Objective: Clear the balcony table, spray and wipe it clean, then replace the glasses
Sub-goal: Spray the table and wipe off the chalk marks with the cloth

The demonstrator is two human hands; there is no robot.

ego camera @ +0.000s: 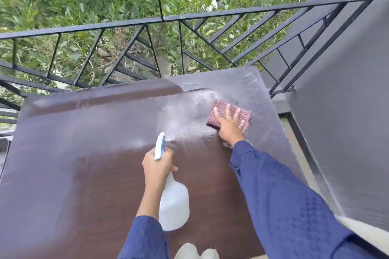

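Pressing the checked cloth (pixel 246 114), the right hand (pixel 228 127) is splayed flat; the spray bottle (pixel 173 202) is clamped by the left hand (pixel 156 167), tabletop (pixel 84 153) open beyond its fingers.

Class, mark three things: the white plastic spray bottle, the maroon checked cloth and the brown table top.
white plastic spray bottle (pixel 174 206), head view, its rounded body.
maroon checked cloth (pixel 246 118), head view, its uncovered right edge.
brown table top (pixel 94 174), head view, a bare patch.
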